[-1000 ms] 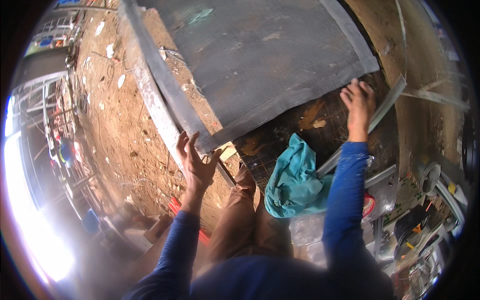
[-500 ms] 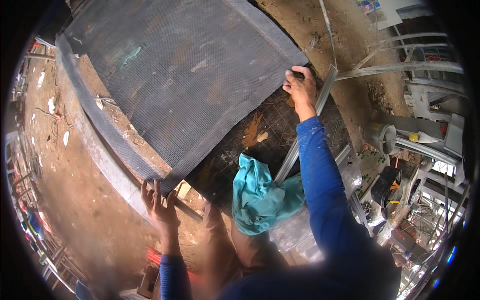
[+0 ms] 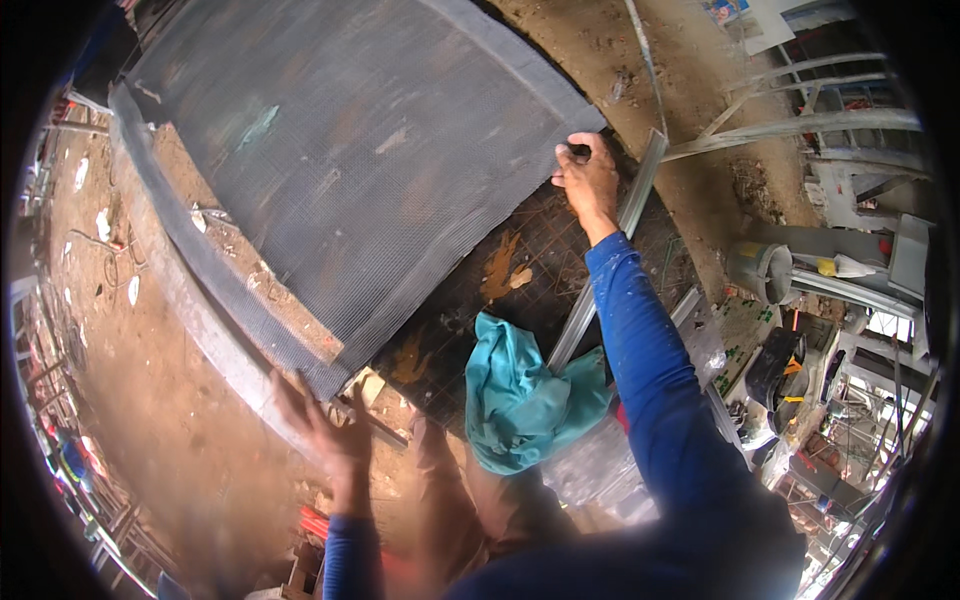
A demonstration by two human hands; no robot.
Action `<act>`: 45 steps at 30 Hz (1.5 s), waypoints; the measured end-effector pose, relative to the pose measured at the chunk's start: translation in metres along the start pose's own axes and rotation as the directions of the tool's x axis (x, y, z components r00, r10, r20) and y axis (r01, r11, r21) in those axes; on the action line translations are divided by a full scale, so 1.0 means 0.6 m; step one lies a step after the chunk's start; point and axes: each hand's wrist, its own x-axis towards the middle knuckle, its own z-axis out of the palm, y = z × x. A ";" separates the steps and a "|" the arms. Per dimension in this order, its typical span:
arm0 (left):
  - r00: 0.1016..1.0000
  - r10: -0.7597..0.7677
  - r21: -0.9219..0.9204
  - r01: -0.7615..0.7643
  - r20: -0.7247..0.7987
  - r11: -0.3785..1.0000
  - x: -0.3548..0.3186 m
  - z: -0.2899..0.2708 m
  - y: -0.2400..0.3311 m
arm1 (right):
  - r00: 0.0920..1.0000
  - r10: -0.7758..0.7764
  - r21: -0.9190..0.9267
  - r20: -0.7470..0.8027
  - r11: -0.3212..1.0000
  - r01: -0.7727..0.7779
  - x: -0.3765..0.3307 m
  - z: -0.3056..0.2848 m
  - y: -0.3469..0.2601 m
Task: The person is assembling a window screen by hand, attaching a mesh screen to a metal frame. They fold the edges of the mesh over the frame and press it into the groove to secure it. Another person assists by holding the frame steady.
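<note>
A large grey mesh sheet (image 3: 330, 170) with a folded border lies over a dark, stained panel (image 3: 560, 235) marked with grid lines. At the sheet's right corner, my right hand (image 3: 588, 180) pinches its near edge between thumb and fingers. My left hand (image 3: 325, 430) is blurred, its fingers spread beside the sheet's near-left corner. Nothing shows in that hand; whether a fingertip touches the mesh, I cannot tell. A crumpled teal cloth (image 3: 520, 400) lies on the panel between my arms, against a metal strip (image 3: 580, 320).
A pale curved edge (image 3: 215, 335) runs along the left, with dirt ground beyond it. Metal bars (image 3: 800, 125) stand at the far right. Nearer on that side are a bucket (image 3: 765, 270) and cluttered parts. A block (image 3: 368, 385) sits by the near-left corner.
My left hand has drawn back toward me from the mesh corner, fingers spreading. My right hand has shifted slightly left, and the mesh's near edge has moved away, baring more panel.
</note>
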 end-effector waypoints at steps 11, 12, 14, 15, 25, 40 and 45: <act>0.819 0.438 -0.215 -0.384 0.371 0.898 0.122 0.164 0.196 | 0.798 -0.602 -0.673 0.000 0.590 0.445 -0.067 -0.002 -0.014; 0.798 0.402 -0.194 -0.352 0.449 0.916 0.123 0.170 0.192 | 0.816 -0.573 -0.474 0.078 0.699 0.536 -0.090 0.002 -0.016; 0.828 0.419 -0.193 -0.372 0.372 0.908 0.117 0.178 0.188 | 0.599 -0.724 -0.389 0.342 0.471 0.792 -0.138 0.006 -0.014; 0.830 0.410 -0.190 -0.364 0.377 0.912 0.113 0.182 0.188 | 0.517 -0.711 -0.331 0.476 0.400 0.855 -0.158 0.005 -0.011; 0.838 0.389 -0.209 -0.332 0.382 0.920 0.118 0.174 0.201 | 0.367 -0.605 -0.314 0.706 0.197 0.929 -0.171 0.026 0.028; 0.879 0.412 -0.121 -0.394 0.238 0.911 0.110 0.172 0.117 | 0.186 -0.708 -0.215 0.681 0.050 0.975 -0.122 0.026 0.052; 0.883 0.407 -0.106 -0.393 0.234 0.913 0.102 0.172 0.117 | 0.148 -0.739 -0.142 0.658 0.071 0.987 -0.111 0.024 0.054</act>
